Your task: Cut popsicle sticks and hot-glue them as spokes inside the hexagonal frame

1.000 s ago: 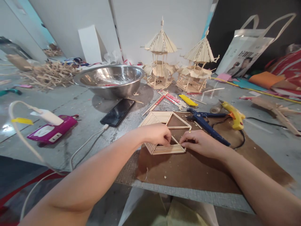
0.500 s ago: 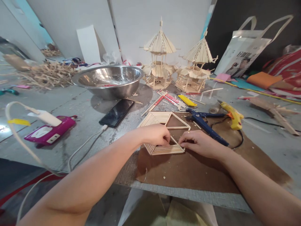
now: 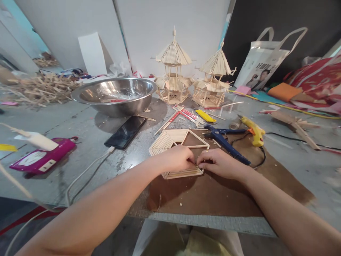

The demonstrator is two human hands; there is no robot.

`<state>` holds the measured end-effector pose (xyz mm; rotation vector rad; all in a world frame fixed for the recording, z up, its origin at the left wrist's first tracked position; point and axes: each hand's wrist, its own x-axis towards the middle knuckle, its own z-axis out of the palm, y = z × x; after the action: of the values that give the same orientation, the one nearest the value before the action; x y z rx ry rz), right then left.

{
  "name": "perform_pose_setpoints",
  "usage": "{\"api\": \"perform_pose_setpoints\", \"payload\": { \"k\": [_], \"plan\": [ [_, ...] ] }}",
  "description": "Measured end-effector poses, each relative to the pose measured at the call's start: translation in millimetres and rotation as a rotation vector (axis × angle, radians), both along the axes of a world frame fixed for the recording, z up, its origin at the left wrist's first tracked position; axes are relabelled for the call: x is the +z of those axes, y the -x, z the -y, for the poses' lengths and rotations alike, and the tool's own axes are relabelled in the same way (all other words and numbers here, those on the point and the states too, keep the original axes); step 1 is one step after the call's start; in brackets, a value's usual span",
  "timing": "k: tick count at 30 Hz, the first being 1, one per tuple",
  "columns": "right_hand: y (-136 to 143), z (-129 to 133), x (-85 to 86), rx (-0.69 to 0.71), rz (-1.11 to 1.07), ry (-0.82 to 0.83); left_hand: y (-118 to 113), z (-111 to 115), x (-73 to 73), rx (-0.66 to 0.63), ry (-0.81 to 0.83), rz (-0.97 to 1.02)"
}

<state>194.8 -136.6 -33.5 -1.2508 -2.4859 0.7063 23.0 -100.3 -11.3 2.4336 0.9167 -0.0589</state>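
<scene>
A six-sided frame of thin wooden sticks [image 3: 174,135] lies flat on a brown sheet [image 3: 213,199]. Its left and near sections are filled with close rows of sticks, while open triangles show at the right. My left hand [image 3: 181,158] is closed, knuckles up, its fingertips down over the near rows. Facing it, my right hand [image 3: 214,161] pinches thumb and fingers together at the frame's near right side. The two sets of fingertips almost meet. Whatever small piece they grip is hidden by the fingers.
Behind stand two stick pavilions [image 3: 174,67] and a steel basin [image 3: 114,94]. A blue cutter-like hand tool [image 3: 226,142] and yellow glue gun [image 3: 254,131] lie right. Left are a phone [image 3: 126,131] and purple power strip [image 3: 45,154] with cables. Loose sticks [image 3: 183,113] lie beyond the frame.
The whole view has shifted, so things appear slightly further left and lower. My fingertips have drawn closer together over the near section; the frame stays on the sheet.
</scene>
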Motion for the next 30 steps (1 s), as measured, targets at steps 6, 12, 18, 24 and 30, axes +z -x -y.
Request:
{"api": "perform_pose_setpoints", "payload": {
  "k": [6, 12, 18, 24, 30],
  "plan": [
    [-21, -7, 15.3, -0.477, 0.074, -0.165, 0, -1, 1.6, 0.020, -0.007, 0.025],
    [-55, -19, 18.2, -0.855, 0.524, -0.076, 5, -8, 3.2, 0.130, 0.047, 0.098],
    [-55, -21, 11.7, -0.744, 0.647, 0.032, 7, -9, 1.3, 0.166, 0.097, 0.220],
    [-47, -18, 19.0, -0.853, 0.625, 0.001, 6, -8, 1.8, 0.274, 0.280, 0.411],
    [-47, -12, 28.2, -0.958, 0.353, -0.284, 7, -8, 7.0, 0.334, 0.277, 0.577]
  ]
}}
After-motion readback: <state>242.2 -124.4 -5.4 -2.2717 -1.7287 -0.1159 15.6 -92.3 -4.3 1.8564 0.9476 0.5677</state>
